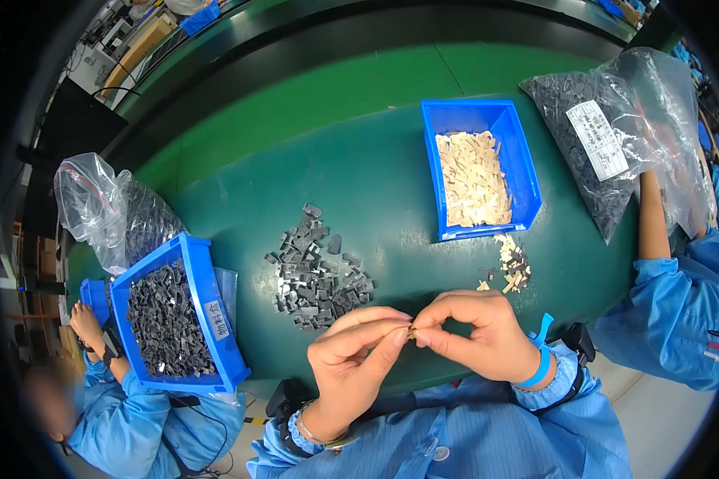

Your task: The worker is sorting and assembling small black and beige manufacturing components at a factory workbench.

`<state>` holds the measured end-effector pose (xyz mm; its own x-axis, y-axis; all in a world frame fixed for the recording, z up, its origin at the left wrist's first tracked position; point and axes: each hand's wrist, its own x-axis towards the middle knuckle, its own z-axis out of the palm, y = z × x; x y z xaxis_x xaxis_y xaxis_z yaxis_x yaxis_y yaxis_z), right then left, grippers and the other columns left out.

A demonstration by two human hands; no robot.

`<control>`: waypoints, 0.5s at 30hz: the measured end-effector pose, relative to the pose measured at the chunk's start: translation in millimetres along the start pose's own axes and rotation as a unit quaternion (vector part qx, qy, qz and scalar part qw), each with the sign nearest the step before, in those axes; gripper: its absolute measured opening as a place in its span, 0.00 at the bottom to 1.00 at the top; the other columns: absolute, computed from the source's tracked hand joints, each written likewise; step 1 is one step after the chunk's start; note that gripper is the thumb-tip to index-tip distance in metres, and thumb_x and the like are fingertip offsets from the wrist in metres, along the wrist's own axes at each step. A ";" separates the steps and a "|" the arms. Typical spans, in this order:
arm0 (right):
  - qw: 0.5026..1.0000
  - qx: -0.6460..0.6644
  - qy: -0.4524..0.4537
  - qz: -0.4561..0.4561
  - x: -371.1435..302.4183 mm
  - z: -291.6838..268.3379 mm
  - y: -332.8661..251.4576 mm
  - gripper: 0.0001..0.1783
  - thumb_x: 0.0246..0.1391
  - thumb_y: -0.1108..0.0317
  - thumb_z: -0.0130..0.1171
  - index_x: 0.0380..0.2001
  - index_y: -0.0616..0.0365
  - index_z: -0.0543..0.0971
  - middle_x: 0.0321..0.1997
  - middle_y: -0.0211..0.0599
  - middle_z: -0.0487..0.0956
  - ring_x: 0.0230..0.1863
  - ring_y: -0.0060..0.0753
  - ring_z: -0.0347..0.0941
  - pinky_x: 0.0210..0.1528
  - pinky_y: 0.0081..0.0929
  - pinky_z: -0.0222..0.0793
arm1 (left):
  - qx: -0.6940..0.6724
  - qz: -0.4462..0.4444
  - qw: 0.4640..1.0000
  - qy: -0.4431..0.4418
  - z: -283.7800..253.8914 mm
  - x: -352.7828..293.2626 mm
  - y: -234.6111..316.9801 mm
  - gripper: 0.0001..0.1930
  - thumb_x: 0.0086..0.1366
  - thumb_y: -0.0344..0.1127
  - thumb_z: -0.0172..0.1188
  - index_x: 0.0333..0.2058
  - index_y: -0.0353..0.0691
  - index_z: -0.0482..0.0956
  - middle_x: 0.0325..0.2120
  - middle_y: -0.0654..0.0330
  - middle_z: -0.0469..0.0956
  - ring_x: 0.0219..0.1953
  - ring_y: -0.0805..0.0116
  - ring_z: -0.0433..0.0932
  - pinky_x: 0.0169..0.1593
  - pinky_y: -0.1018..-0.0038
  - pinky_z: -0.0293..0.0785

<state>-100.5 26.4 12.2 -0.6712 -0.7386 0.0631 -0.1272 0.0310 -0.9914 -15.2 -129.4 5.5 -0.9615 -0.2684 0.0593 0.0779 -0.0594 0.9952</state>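
In front of my body both hands meet at the fingertips over a tiny brownish piece [411, 334], most of it hidden by the fingers. My left hand [355, 361] pinches it between thumb and forefinger. From the other side my right hand [481, 337] pinches it too, a blue band around that wrist. Beyond my left hand lies a loose pile of small dark grey plastic parts [315, 275]. Past my right hand, a small scatter of tan and black pieces [513, 265] rests by the front of a blue bin [522, 164] filled with tan strips [473, 180].
At left a blue bin [230, 351] holds many dark parts, with a clear bag [96, 203] of parts behind it. Another bag of dark parts [571, 120] stands far right. Co-workers' sleeves [671, 311] show on both sides of the green table [359, 176].
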 end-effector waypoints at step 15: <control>0.972 0.189 0.093 0.101 -4.7 16.4 4.9 0.06 0.50 0.72 0.58 0.30 0.65 0.78 0.24 0.34 0.78 0.25 0.18 0.71 0.27 0.16 0.67 | 0.007 0.044 0.996 0.071 12.9 -4.0 -10.1 0.06 0.55 0.25 0.60 0.33 0.32 0.80 0.40 0.54 0.71 0.36 0.70 0.71 0.41 0.77 0.69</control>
<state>-86.0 19.0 5.3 -0.7790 -0.6080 -0.1533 0.2756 -0.1125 -0.9547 -15.6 -115.3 -3.8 -0.9039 -0.4057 0.1356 0.1555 -0.0164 0.9877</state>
